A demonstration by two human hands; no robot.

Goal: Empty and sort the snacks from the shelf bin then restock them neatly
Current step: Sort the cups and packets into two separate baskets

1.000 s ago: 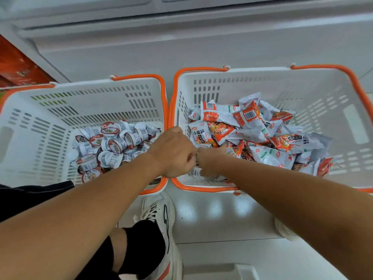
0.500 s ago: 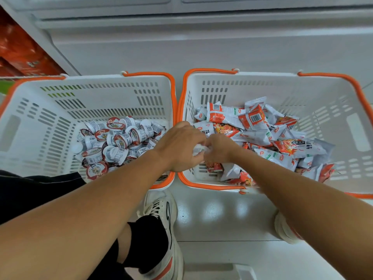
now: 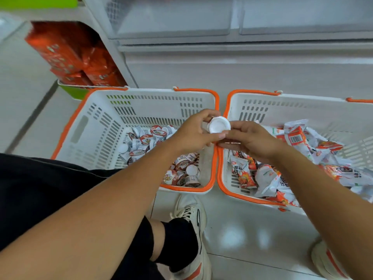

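Observation:
Two white baskets with orange rims stand side by side on the floor. The left basket (image 3: 96,126) holds several small snack cups (image 3: 153,138). In the right basket (image 3: 327,110) lie several orange-and-white snack packets (image 3: 298,142). Above the gap between the two baskets, my left hand (image 3: 191,134) grips a small white cup (image 3: 219,124), its plain bottom facing me. My right hand (image 3: 250,140) meets it from the right, its fingertips on the cup's lower edge.
Orange snack packages (image 3: 76,59) fill a shelf at the upper left, above a green bin (image 3: 74,92). Frosted clear shelf bins (image 3: 242,15) run along the top. My shoes (image 3: 193,223) and black-clad knee sit on the glossy white floor below the baskets.
Both hands rose out of the right basket's near-left corner and now hold a white cup over the rims. The camera view swung left, showing more of the shelf.

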